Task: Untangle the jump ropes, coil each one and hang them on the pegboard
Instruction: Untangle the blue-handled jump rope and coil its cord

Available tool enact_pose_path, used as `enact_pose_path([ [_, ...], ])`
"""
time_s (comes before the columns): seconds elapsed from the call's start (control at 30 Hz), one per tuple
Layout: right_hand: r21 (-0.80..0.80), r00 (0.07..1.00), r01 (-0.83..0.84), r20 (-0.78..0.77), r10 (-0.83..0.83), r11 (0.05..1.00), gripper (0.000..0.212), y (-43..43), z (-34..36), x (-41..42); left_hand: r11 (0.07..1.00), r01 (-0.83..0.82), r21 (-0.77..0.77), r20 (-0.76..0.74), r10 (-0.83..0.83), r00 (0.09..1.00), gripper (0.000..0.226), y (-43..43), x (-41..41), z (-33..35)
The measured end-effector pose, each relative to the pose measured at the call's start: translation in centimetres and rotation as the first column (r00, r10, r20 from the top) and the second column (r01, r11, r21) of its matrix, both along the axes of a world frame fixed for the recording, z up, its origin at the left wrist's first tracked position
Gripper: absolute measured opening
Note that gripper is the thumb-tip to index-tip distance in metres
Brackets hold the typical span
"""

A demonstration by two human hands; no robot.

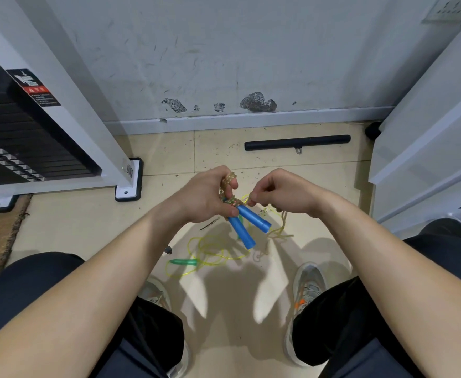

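Status: early, untangling not finished. Left hand (207, 196) gripped a bunched tan rope (228, 184) with its two blue handles (241, 231) hanging below the fist. Right hand (278, 192) pinched a thin strand just beside that bunch; couldn't tell whether that strand was tan or yellow. The tan tail drooped under the right hand toward the floor (73, 219). Yellow rope (213, 252) lay in loose loops mid-floor between the shoes (309, 285), and seemed to run up into the held knot. Count: 2 ropes, 2 blue handles, 1 green handle (183, 261) clear on the floor, plus a green bit behind the blue ones, likely its mate. Nothing coiled properly, nothing hung, pegboard not in view. Black bar (297, 143) lay by the floor's wall edge, unrelated. Left to do: separate, coil both, hang both.
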State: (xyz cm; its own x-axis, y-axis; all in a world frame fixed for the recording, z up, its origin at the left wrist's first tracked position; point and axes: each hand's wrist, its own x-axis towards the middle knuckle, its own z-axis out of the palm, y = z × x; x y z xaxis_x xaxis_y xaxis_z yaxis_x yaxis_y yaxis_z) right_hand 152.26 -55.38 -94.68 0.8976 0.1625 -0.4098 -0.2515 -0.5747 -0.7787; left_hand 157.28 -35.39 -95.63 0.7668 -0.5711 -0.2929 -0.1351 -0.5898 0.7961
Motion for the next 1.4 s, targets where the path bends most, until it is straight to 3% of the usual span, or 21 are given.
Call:
enact_pose_path([
  [0.1, -0.059, 0.997, 0.074, 0.021, -0.073, 0.996, 0.023, 1.5, -0.2, -0.3, 0.981, -0.196, -0.011, 0.090, 0.196, 0.976, 0.046, -0.2, 0.0, -0.5],
  [0.2, -0.161, 0.976, 0.117, 0.202, -0.084, 0.980, 0.023, 3.6, -1.2, -0.9, 0.924, -0.369, -0.097, 0.137, 0.380, 0.915, 0.045, -0.6, 0.1, -1.0],
  [0.3, -0.126, 0.900, 0.245, 0.398, -0.177, 0.961, 0.024, 4.9, -1.5, -1.4, 0.832, -0.515, -0.207, 0.057, 0.536, 0.843, 0.043, -1.1, 0.2, -1.3],
  [0.4, -0.023, 0.846, 0.314, 0.460, -0.269, 0.949, 0.028, 5.7, -1.4, -1.6, 0.701, -0.648, -0.298, -0.179, 0.626, 0.759, 0.042, -1.3, 0.2, -1.7],
  [0.47, 0.072, 0.833, 0.342, 0.438, -0.338, 0.937, 0.023, 6.3, -1.7, -2.0, 0.600, -0.737, -0.310, -0.375, 0.635, 0.675, 0.039, -1.3, 0.2, -1.7],
  [0.53, 0.048, 0.825, 0.338, 0.466, -0.320, 0.940, 0.027, 6.6, -2.2, -2.2, 0.524, -0.802, -0.286, -0.526, 0.614, 0.589, 0.037, -1.1, 0.5, -1.6],
  [0.67, -0.125, 0.810, 0.248, 0.570, -0.136, 0.961, 0.031, 6.4, -2.9, -2.2, 0.523, -0.822, -0.224, -0.670, 0.530, 0.520, 0.036, -0.4, 1.0, -1.6],
  [0.83, -0.153, 0.817, 0.195, 0.572, -0.074, 0.969, 0.031, 6.3, -3.1, -2.2, 0.513, -0.838, -0.187, -0.745, 0.482, 0.461, 0.037, -0.6, 0.7, -2.0],
  [0.97, -0.251, 0.844, 0.101, 0.533, 0.050, 0.963, 0.033, 6.6, -3.3, -2.5, 0.487, -0.851, -0.197, -0.751, 0.483, 0.450, 0.066, -0.3, 0.8, -2.2],
  [1.03, -0.272, 0.852, 0.074, 0.518, 0.081, 0.959, 0.035, 6.7, -3.2, -2.7, 0.475, -0.854, -0.210, -0.730, 0.505, 0.460, 0.070, -0.3, 0.8, -1.9],
  [1.13, -0.142, 0.840, 0.151, 0.539, -0.052, 0.978, 0.030, 6.7, -3.4, -2.9, 0.451, -0.859, -0.240, -0.711, 0.521, 0.472, 0.072, -0.3, 1.1, -1.6],
  [1.23, 0.050, 0.857, 0.286, 0.434, -0.279, 0.957, 0.007, 6.9, -3.4, -3.3, 0.423, -0.865, -0.270, -0.690, 0.542, 0.480, 0.052, 0.0, 2.0, -1.1],
  [1.33, 0.126, 0.890, 0.282, 0.336, -0.308, 0.951, 0.012, 6.4, -3.7, -3.3, 0.416, -0.869, -0.268, -0.717, 0.516, 0.468, 0.061, 0.6, 2.7, -0.6],
  [1.4, 0.099, 0.933, 0.258, 0.233, -0.274, 0.961, 0.021, 5.1, -3.8, -2.5, 0.466, -0.844, -0.266, -0.744, 0.457, 0.487, 0.053, 0.9, 2.6, 0.0],
])
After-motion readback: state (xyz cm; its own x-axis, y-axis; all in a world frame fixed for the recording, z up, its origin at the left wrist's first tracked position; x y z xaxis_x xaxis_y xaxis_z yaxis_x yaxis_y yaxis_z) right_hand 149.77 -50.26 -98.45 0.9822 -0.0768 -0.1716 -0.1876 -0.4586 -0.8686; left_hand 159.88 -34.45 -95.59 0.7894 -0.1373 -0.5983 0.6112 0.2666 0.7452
